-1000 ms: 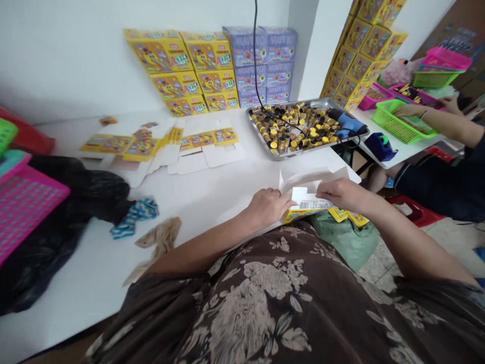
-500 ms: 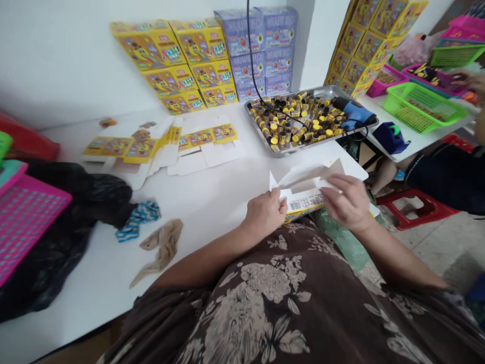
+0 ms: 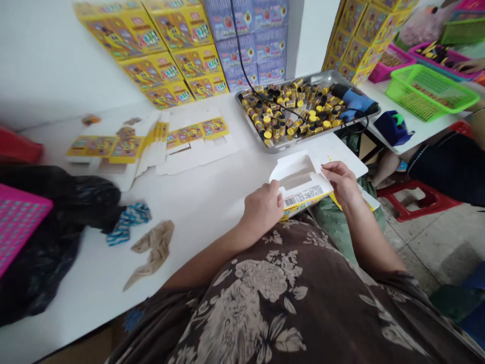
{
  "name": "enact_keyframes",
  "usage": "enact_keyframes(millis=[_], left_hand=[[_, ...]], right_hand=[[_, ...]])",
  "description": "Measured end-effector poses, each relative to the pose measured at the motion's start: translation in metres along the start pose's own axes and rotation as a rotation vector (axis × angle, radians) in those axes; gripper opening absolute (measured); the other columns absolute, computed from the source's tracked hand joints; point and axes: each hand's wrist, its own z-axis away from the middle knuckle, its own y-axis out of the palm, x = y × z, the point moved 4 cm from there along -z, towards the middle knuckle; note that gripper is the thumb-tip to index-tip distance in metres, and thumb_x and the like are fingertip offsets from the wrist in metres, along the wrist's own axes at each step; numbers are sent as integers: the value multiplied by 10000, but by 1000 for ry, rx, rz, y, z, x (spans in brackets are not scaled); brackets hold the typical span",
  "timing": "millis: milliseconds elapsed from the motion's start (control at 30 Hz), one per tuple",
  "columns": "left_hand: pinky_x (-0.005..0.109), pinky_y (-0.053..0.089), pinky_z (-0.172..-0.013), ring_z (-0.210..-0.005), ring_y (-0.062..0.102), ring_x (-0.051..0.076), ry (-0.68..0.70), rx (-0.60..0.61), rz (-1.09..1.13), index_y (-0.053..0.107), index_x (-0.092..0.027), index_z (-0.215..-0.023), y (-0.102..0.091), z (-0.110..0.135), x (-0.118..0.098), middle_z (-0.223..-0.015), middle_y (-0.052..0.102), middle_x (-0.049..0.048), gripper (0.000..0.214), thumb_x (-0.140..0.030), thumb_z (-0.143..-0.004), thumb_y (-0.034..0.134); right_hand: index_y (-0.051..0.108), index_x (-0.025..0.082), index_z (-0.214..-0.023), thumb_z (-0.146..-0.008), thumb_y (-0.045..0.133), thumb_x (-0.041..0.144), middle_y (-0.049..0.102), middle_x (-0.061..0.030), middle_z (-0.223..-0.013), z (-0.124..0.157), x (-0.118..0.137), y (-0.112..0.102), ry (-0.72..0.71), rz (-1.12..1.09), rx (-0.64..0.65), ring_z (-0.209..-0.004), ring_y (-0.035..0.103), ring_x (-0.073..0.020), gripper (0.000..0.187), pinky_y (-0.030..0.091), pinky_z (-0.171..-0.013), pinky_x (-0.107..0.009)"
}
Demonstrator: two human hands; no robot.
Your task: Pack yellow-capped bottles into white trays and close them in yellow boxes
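Observation:
A small cardboard box (image 3: 306,193), white inside with yellow printing and a barcode outside, is held at the table's near edge against my clothing. Its top gapes, with the flaps raised. My left hand (image 3: 262,211) grips its left end, thumb and fingers closed on the cardboard. At the opposite end, my right hand (image 3: 342,183) pinches the edge by a side flap. Farther off lies a metal tray (image 3: 280,147) full of small yellow-and-black capped containers (image 3: 291,114), with a blue-and-black tool (image 3: 356,101) on its right side.
Flattened yellow box blanks (image 3: 193,139) lie on the left. Stacked yellow boxes (image 3: 132,35) and purple boxes (image 3: 238,50) line the wall. A black cable (image 3: 239,50) hangs over the tray. Green basket (image 3: 428,96), red stool (image 3: 417,202) and a seated person (image 3: 450,164) are at right.
The box's flaps now stand spread, showing its white inside. My right hand has shifted from over the opening to the right end. The view has tilted slightly down.

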Motion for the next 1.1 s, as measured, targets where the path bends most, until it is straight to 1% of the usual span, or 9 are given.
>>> enact_keyframes(millis=[133,300,367,433,567,667,733,900,1100], left_hand=[[324,489,-639,-803,689,238,108,-57,1,648,-207,-1139,7,0,-1,-939,727,85,151,-191,-989,632],[378,616,-799,-966,721,257,334,-526,123,498,-199,-1530,7,11,-1,-1086,745,98,522,-221,-1036,666],[418,648,-895,-1086,736,273,418,-607,232,438,-177,-1587,11,16,1,-1201,763,132,629,-352,-1050,714],[471,647,-972,-1188,733,298,473,-528,275,517,-170,-1527,19,17,1,-1266,772,155,565,-469,-1074,676],[555,569,-1098,-1288,701,346,509,-182,163,730,-183,-1269,39,11,-2,-1305,792,170,488,-596,-1115,519],[591,499,-1198,-1354,666,368,486,-13,171,754,-168,-1304,47,6,-3,-1380,776,195,542,-614,-1103,521],[625,461,-1243,-1413,635,392,474,18,219,753,-163,-1336,49,4,-3,-1437,754,210,560,-623,-1084,556],[641,424,-1266,-1452,604,412,463,4,283,758,-166,-1339,50,2,-1,-1479,731,218,661,-725,-1060,543],[567,433,-1205,-1176,658,339,482,55,222,779,-181,-1106,44,-4,-2,-1119,789,158,590,-667,-1105,444]], right_hand=[[680,292,-1184,-537,956,328,820,-35,-1195,-10,9,6,46,6,167,-1086,751,-306,705,610,-901,-442],[686,287,-1269,-562,869,337,814,-28,-1269,-9,9,14,73,49,235,-1174,736,-345,732,608,-947,-470],[672,290,-1278,-578,860,353,809,-23,-1245,-6,8,13,65,53,234,-1174,729,-345,728,598,-941,-462],[657,298,-1276,-588,848,356,798,-16,-1208,-3,6,9,64,52,220,-1152,725,-332,717,589,-922,-442],[636,298,-1208,-587,824,336,762,-5,-1145,1,6,0,47,155,212,-1051,710,-283,650,573,-867,-396],[615,287,-1166,-593,812,352,737,-9,-1113,-2,7,-7,34,316,248,-918,686,-249,609,575,-801,-384],[617,282,-1191,-633,799,380,735,-30,-1132,-6,8,-10,-24,471,263,-923,685,-264,596,592,-826,-418],[628,205,-1307,-673,774,362,718,-165,-1305,-10,12,-7,-264,836,198,-1275,657,-411,670,542,-1118,-583],[671,273,-1365,-776,811,574,776,-67,-1251,1,13,-2,-151,509,262,-1148,718,-334,676,580,-1053,-511]])
